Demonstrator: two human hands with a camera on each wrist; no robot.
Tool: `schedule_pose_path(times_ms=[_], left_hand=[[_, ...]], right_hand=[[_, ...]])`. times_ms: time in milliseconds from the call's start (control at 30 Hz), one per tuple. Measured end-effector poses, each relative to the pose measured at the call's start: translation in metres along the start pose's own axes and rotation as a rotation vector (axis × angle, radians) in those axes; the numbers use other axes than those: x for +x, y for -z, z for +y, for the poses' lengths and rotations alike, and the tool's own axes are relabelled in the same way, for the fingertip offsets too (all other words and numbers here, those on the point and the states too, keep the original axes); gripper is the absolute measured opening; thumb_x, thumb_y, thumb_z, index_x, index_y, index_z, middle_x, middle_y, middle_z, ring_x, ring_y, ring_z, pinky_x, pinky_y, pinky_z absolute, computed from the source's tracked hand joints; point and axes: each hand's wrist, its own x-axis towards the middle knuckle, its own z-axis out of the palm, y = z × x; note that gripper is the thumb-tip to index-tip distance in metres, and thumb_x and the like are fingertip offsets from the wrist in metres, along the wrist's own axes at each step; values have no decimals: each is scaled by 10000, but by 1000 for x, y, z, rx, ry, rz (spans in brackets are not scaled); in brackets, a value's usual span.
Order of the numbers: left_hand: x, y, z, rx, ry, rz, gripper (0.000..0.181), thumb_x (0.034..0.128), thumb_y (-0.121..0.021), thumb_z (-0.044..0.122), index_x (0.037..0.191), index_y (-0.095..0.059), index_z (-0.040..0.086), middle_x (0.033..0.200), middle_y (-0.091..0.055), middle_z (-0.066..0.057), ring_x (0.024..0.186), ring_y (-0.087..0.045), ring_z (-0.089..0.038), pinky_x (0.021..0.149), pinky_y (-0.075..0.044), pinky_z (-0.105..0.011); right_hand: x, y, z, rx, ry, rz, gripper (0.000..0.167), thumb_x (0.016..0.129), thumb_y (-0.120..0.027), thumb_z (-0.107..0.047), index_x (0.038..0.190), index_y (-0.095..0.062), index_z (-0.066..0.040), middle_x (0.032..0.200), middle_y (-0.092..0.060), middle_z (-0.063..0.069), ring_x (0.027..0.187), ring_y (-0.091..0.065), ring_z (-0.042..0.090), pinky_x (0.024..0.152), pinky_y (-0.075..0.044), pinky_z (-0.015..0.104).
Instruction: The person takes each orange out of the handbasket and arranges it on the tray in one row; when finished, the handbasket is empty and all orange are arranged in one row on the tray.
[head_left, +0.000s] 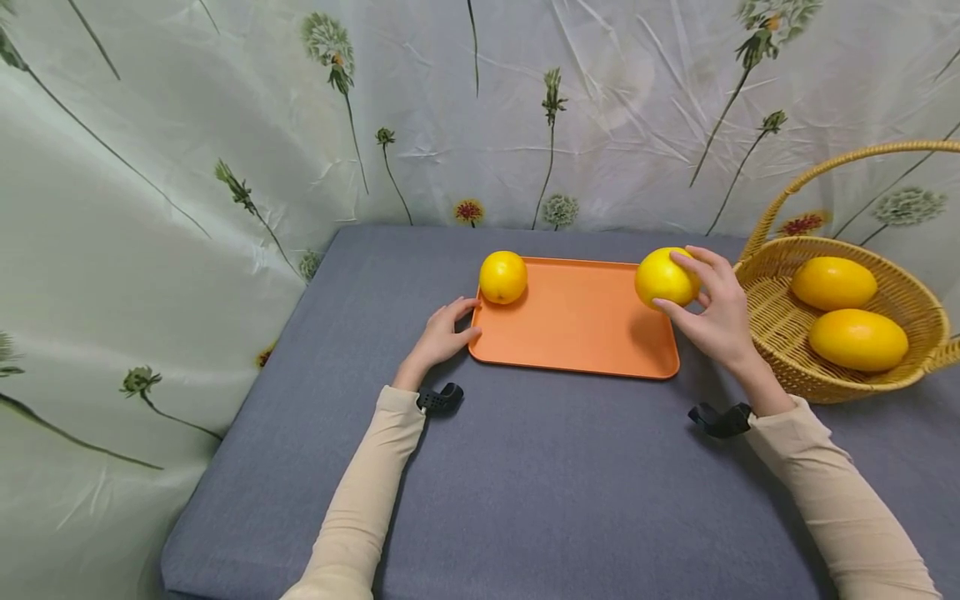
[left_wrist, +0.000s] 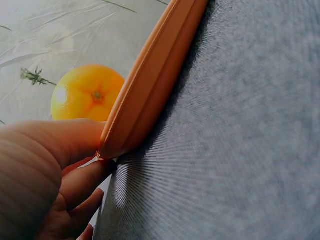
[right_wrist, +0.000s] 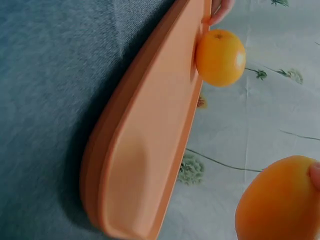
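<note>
Yellow round fruit (head_left: 658, 277), pinched in right hand (head_left: 718, 317), seems mid-placement; lower onto orange rectangular tray (head_left: 577, 321) beneath, left hand (head_left: 441, 335) touching.

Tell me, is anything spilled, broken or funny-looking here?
Nope, nothing stands out. One yellow fruit sits on the orange tray, two more lie in the basket, and the right hand holds another up. The left hand touches the tray's edge. I see no spills or damage.
</note>
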Motion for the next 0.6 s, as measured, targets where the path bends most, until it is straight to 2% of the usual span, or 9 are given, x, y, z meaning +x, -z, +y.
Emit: schedule_pose_path(times_ms=[100, 200, 267, 333, 467, 600], left_hand=[[0, 0, 0, 1, -2, 2, 497, 891, -597, 165, 1352, -465, 31, 1411, -485, -174, 1440, -263, -305, 1195, -141, -496], [0, 0, 0, 0, -3, 3, 496, 894, -594, 169, 1352, -464, 33, 1415, -480, -175, 1438, -264, -311, 1191, -147, -503], [0, 0, -1, 0, -3, 2, 495, 896, -591, 170, 1354, -462, 32, 1417, -478, -175, 1439, -263, -312, 1191, -147, -504], [1, 0, -1, 2, -3, 4, 494, 898, -589, 169, 1354, -461, 29, 1416, -479, -175, 1439, -263, -311, 1192, -146, -503], [1, -1, -2, 2, -1, 5, 497, 902, -585, 168, 1360, -455, 27, 1418, -477, -176, 1440, -261, -308, 1194, -140, -500], [0, -1, -2, 1, 6, 2, 506, 901, -588, 173, 1365, -451, 29, 1425, -468, -174, 1440, -260, -308, 1191, -145, -504]], right_hand=[[4, -7, 1, -3, 9, -21, 600, 696, -763, 33, 1263, -579, -36, 1355, -438, 227, 1195, -459, 300, 800, -366, -24], [7, -14, 2, -6, 16, -44, 589, 701, -765, 27, 1257, -579, -30, 1365, -429, 237, 1211, -451, 389, 868, -517, 229], [9, -18, 3, -17, 20, -60, 582, 705, -766, 17, 1254, -576, -23, 1376, -422, 247, 1225, -446, 423, 859, -533, 442], [11, -24, 4, -23, 26, -79, 580, 706, -769, 9, 1251, -572, -16, 1387, -419, 259, 1242, -440, 448, 831, -490, 606], [16, -35, 7, -41, 31, -126, 576, 705, -776, -19, 1243, -572, -13, 1392, -444, 271, 1291, -420, 457, 850, -488, 612], [21, -48, 9, -42, 36, -180, 576, 707, -782, -49, 1243, -574, -17, 1357, -497, 265, 1313, -409, 447, 939, -434, 615]])
